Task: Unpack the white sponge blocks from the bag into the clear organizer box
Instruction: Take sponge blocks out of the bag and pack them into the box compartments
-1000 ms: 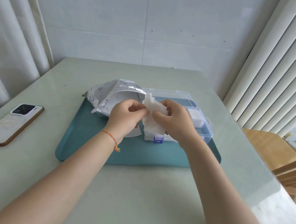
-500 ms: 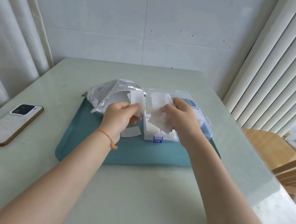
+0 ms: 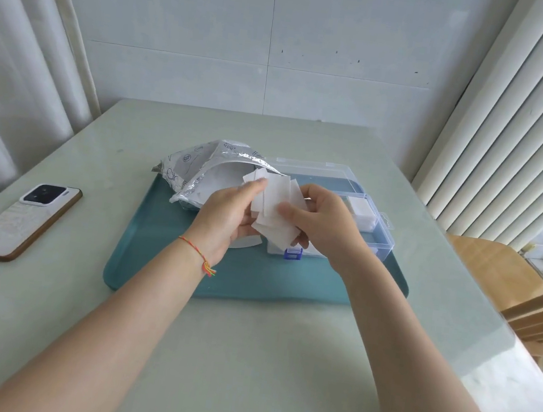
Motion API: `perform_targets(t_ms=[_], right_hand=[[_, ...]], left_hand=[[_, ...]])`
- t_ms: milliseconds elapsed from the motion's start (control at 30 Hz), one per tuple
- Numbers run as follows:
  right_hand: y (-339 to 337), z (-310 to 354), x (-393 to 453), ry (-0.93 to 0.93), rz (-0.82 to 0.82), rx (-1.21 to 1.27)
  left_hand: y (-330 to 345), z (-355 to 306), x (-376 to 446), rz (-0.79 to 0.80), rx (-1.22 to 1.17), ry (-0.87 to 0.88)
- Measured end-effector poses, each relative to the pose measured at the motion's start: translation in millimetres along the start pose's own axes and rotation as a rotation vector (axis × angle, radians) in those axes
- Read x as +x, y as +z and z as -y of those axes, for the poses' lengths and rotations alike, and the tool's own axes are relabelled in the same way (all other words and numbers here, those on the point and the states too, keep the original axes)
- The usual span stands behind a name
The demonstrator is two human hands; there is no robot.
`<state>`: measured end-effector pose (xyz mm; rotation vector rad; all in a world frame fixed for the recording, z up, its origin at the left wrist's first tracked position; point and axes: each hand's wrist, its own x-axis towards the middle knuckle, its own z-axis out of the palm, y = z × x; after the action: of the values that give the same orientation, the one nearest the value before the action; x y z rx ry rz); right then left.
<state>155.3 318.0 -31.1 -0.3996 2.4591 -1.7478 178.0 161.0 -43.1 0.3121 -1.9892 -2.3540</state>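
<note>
Both hands grasped a fanned stack of white sponge blocks (image 3: 275, 206) above the teal tray (image 3: 253, 279). The left hand (image 3: 227, 214) pinched its left edge; the right hand (image 3: 319, 222) clamped its right side. The stack sat between the grips, beside the foil bag (image 3: 199, 168) and over the clear organizer box (image 3: 366, 211).

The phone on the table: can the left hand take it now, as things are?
Probably not at once. The left hand holds white sponge blocks together with the right hand. The phone lies uncovered to its left, so the path looks free.
</note>
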Motion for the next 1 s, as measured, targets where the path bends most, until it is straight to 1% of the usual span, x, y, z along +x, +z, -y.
perform_targets(t_ms=[100,233,333,400,533,600,633,700,767,800,867,1000], right_hand=[[3,1,0,-0.01,0.038,-0.005],[0,-1,2,-0.031,0.065,-0.009],[-3,-3,2,-0.006,0.03,0.004],[-4,-3,4,0.027,-0.01,0.046],[-8,-2,6,0.069,-0.137,0.102],[-11,-1,7,0.073,-0.209,0.161],[-12,-1,7,0.067,-0.213,0.201],[-13,0,6,0.037,-0.142,0.238],[-9,-1,5,-0.002,-0.045,0.197],[-6,-2,4,-0.012,-0.023,0.165],[-2,-3,5,-0.011,-0.036,0.118],[-2,-4,6,0.003,-0.078,0.109]], left_hand=[[-1,8,4,-0.113,0.094,0.049],[-5,8,5,-0.174,-0.001,0.046],[-8,5,3,-0.152,-0.132,0.024],[-10,3,2,-0.137,-0.177,0.018],[-9,3,0,-0.142,-0.198,0.007],[-8,4,-1,-0.146,-0.162,-0.007],[-8,4,-2,-0.138,-0.142,-0.012],[-7,4,-4,-0.097,-0.127,-0.025],[-5,3,-6,-0.045,-0.127,-0.038],[-4,2,-6,-0.019,-0.124,-0.046],[-3,1,-7,0.025,-0.116,-0.056],[-2,0,-9,0.066,-0.127,-0.078]])
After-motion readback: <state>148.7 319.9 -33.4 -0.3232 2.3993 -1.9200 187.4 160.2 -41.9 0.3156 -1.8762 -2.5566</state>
